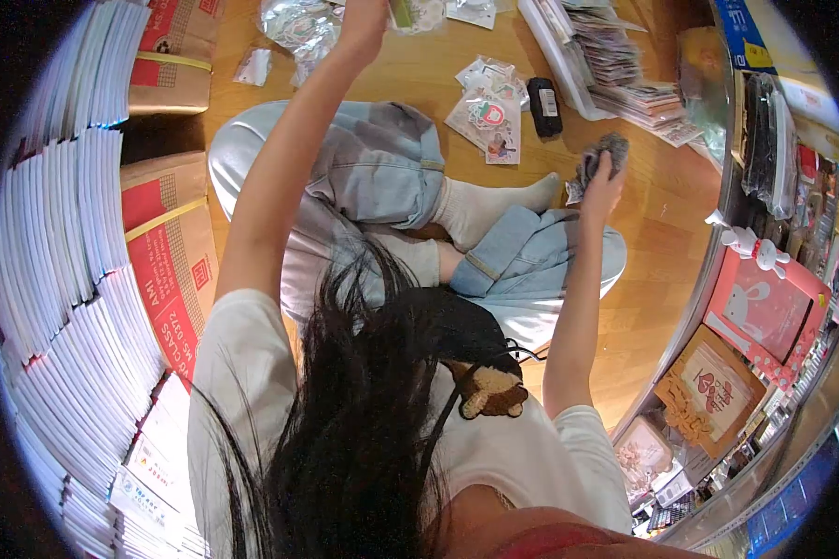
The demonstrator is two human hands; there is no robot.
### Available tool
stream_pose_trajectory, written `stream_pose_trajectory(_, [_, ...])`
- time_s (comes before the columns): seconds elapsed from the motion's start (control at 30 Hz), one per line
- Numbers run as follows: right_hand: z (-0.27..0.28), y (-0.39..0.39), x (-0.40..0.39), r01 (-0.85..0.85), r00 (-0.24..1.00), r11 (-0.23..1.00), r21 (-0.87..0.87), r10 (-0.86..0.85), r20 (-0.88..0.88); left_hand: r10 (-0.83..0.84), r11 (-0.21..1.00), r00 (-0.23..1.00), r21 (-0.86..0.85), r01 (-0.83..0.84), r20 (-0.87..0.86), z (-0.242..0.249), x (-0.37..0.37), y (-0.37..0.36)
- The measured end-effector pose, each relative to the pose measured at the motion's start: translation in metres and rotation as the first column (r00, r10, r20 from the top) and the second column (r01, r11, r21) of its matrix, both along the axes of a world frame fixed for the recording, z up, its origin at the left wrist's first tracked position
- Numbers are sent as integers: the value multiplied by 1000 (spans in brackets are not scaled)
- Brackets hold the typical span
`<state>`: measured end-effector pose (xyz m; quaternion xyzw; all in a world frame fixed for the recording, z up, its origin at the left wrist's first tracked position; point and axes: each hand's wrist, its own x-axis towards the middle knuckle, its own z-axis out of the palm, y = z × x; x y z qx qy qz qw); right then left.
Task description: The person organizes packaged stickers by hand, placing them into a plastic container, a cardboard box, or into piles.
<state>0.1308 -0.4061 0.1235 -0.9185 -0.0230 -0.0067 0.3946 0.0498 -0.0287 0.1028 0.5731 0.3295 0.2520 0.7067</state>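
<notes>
My right hand (603, 193) is closed round a crumpled grey cloth (610, 154), held above the floor beside my right knee. At the top edge of the view is my left hand (364, 26), its fingers cut off by the frame. Just right of it lies a clear packet with green and pale stickers (418, 15); whether the fingers touch it cannot be seen. Several sticker packets (492, 110) are spread on the floor between my hands. A small black object with a white label (544, 108) lies beside them.
Crinkled clear plastic packets (300, 28) lie at the upper left. A white tray (557, 58) stands by rows of packets (611, 56). Stacked books (56, 252) and cardboard boxes (170, 270) line the left side. Shelves with a pink bunny frame (764, 312) border the right.
</notes>
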Motion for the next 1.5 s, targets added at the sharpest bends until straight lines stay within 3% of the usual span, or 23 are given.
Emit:
stream_pose_trajectory(0.03, [10, 6, -7, -24, 999, 998, 57, 23, 24, 2, 960, 991, -276, 35, 136, 26, -13, -17])
stream_pose_trajectory(0.07, [13, 12, -9, -57, 996, 956, 288, 74, -47, 42, 845, 963, -524, 107, 265, 46, -26, -35])
stream_pose_trajectory(0.13, [29, 32, -20, -51, 967, 724, 688, 209, -148, 23, 737, 889, -609, 294, 456, 67, -47, -63])
stream_pose_trajectory(0.17, [43, 49, -34, -130, 957, 650, 749, 279, -76, 7, 721, 884, -615, 320, 468, 65, -53, -72])
stream_pose_trajectory(0.27, [71, 96, -70, -353, 928, 781, 515, 362, 86, -33, 688, 869, -620, 378, 493, 47, -66, -100])
stream_pose_trajectory(0.3, [70, 107, -78, -523, 849, 807, 273, 468, 243, -42, 693, 869, -612, 381, 493, 44, -66, -107])
stream_pose_trajectory(0.33, [66, 118, -84, -628, 726, 778, -4, 589, 355, -51, 698, 869, -605, 384, 493, 43, -66, -114])
stream_pose_trajectory(0.4, [46, 144, -98, -708, 594, 689, -152, 698, 400, -61, 704, 858, -587, 400, 511, 39, -66, -129])
stream_pose_trajectory(0.5, [27, 164, -91, -616, 701, 781, -102, 603, 381, 4, 768, 928, -595, 235, 372, 44, -70, -141])
stream_pose_trajectory(0.6, [18, 185, -73, -504, 828, 864, 1, 482, 286, -52, 831, 952, -516, 208, 300, 21, -64, -155])
stream_pose_trajectory(0.63, [17, 188, -68, -493, 848, 869, 45, 468, 249, -238, 817, 956, -496, 294, 174, 15, -67, -149])
stream_pose_trajectory(0.67, [16, 189, -65, -481, 864, 872, 88, 455, 215, -164, 805, 963, -536, 255, 212, 11, -67, -149])
stream_pose_trajectory(0.73, [12, 184, -81, -579, 804, 810, 93, 547, 233, -1, 768, 961, -615, 178, 277, 21, -65, -141])
stream_pose_trajectory(0.77, [11, 179, -94, -642, 753, 764, 61, 615, 233, 73, 657, 943, -728, 199, 324, 28, -67, -132])
stream_pose_trajectory(0.87, [11, 171, -117, -678, 697, 732, -76, 672, 250, 61, 523, 925, -802, 290, 374, 23, -72, -122])
stream_pose_trajectory(1.0, [20, 191, -88, -569, 720, 779, -264, 627, 297, 19, 675, 925, -687, 268, 380, 20, -66, -137])
stream_pose_trajectory(1.07, [33, 208, -76, -506, 774, 808, -301, 579, 256, 35, 661, 932, -707, 250, 362, 23, -67, -143])
stream_pose_trajectory(1.1, [40, 214, -73, -581, 771, 771, -260, 624, 129, 27, 666, 931, -701, 255, 364, 25, -70, -137])
stream_pose_trajectory(1.27, [14, 202, -120, -662, 724, 749, 16, 634, 271, 100, 581, 934, -782, 225, 344, 19, -81, -109])
stream_pose_trajectory(1.33, [16, 193, -130, -702, 694, 712, 7, 682, 231, 147, 571, 831, -732, 371, 536, 4, -76, -104])
stream_pose_trajectory(1.4, [23, 193, -123, -665, 686, 732, -149, 677, 268, 119, 520, 758, -690, 503, 642, -4, -75, -105])
stream_pose_trajectory(1.43, [27, 197, -115, -627, 687, 741, -241, 671, 277, 204, 605, 858, -750, 269, 472, 27, -71, -112])
stream_pose_trajectory(1.5, [31, 207, -98, -532, 714, 773, -346, 629, 308, 121, 636, 897, -727, 259, 425, 25, -73, -126])
